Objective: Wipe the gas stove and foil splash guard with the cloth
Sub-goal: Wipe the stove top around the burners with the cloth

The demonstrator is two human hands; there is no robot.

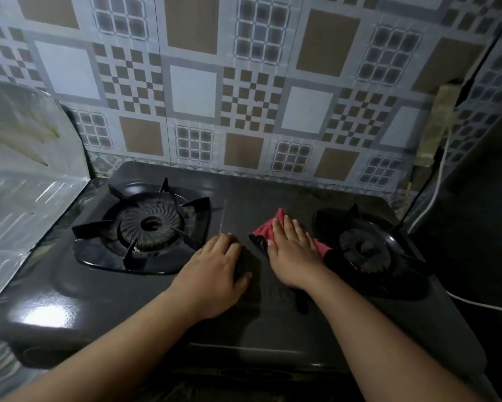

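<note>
A red cloth [276, 230] is pressed flat under the open right hand [294, 250] on the black gas stove [99, 297], between its two burners. The left hand [215, 271] is laid open, empty, just left of the cloth. The foil splash guard [20, 181] is stood at the stove's left edge.

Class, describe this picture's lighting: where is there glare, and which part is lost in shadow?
Head view: glare on the stove front-left corner and streaks on the foil splash guard; the right burner sits in shadow, the far right nearly black; wide-angle distortion bends the wall tiles.
</note>
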